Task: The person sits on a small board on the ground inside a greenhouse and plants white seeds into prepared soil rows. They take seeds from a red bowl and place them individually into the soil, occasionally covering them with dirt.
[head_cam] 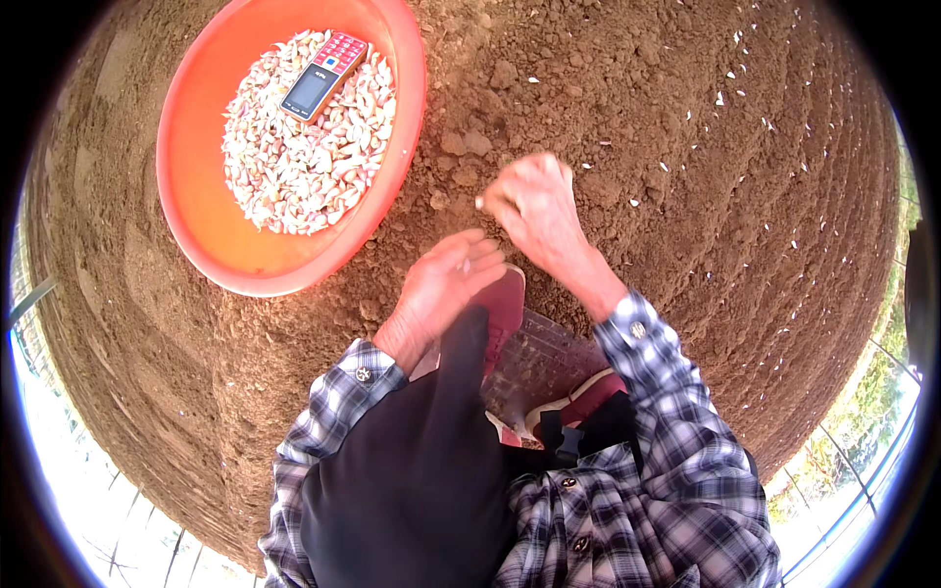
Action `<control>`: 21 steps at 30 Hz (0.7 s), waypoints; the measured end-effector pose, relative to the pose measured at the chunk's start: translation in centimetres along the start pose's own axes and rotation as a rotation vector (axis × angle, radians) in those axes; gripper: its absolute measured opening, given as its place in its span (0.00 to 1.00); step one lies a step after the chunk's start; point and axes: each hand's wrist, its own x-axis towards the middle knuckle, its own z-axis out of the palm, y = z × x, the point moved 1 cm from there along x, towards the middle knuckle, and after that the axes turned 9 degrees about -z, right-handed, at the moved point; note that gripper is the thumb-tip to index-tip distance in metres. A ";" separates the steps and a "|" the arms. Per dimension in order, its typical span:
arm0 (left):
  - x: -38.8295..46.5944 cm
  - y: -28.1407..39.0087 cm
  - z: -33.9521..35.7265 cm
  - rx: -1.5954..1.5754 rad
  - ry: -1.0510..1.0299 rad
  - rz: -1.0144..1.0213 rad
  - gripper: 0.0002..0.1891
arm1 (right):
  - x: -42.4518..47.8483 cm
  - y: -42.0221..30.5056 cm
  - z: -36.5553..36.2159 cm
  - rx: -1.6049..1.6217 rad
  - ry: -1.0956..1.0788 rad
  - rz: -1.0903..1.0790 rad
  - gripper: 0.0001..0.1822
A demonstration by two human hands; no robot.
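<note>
My left hand (441,283) is turned palm up in front of my knee, with its fingers half curled. At least one small pale garlic clove (464,266) lies in it. To its right, my right hand (535,213) hangs over the soil with its fingers bent and its back towards me. A whitish spot shows at the thumb's tip; blur hides whether it is a clove or the nail. At the upper left, an orange plastic basin (195,242) holds a heap of garlic cloves (294,176). On the heap lies a red and black keypad phone (323,76).
Brown tilled soil (470,44) spreads all around, in furrows. Scattered cloves (720,98) dot the ground on the right. Beneath me are red shoes (507,309) and a dark flat board (548,360). Wire fencing (845,470) and greenery run along the rim.
</note>
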 end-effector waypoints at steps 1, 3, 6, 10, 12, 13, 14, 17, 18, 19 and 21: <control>0.3 0.0 -0.3 -0.023 -0.005 -0.003 0.19 | 1.3 0.8 0.5 -0.091 0.073 -0.016 0.05; 0.8 0.1 -0.8 -0.067 -0.010 -0.009 0.18 | 2.6 2.5 2.8 -0.220 -0.005 -0.015 0.05; 0.6 -0.1 -1.2 -0.107 0.033 -0.015 0.18 | 3.8 3.1 4.8 -0.382 -0.142 0.043 0.05; 0.4 -0.6 -1.8 -0.116 0.022 -0.046 0.18 | 5.0 3.2 6.4 -0.528 -0.374 0.132 0.07; 0.7 -1.0 -1.7 -0.096 0.018 -0.062 0.17 | 5.7 3.4 6.8 -0.581 -0.466 0.171 0.08; 0.7 -1.1 -1.7 -0.081 0.022 -0.060 0.17 | 5.6 3.6 7.0 -0.567 -0.452 0.185 0.08; 0.6 -1.3 -1.6 -0.066 0.025 -0.057 0.17 | 5.2 3.8 7.3 -0.555 -0.437 0.199 0.08; 0.2 -1.3 -2.3 -0.049 0.042 -0.039 0.17 | 4.9 3.9 5.9 -0.378 -0.349 0.267 0.07; 0.1 -1.5 -2.2 -0.048 0.047 -0.040 0.17 | 4.8 4.1 4.7 -0.298 -0.315 0.332 0.07; 0.1 -1.5 -2.2 -0.051 0.064 -0.043 0.17 | 4.5 4.3 4.0 -0.217 -0.282 0.398 0.07; 0.4 -1.2 -2.1 -0.047 0.094 -0.049 0.18 | 4.4 5.2 4.1 -0.251 -0.150 0.315 0.07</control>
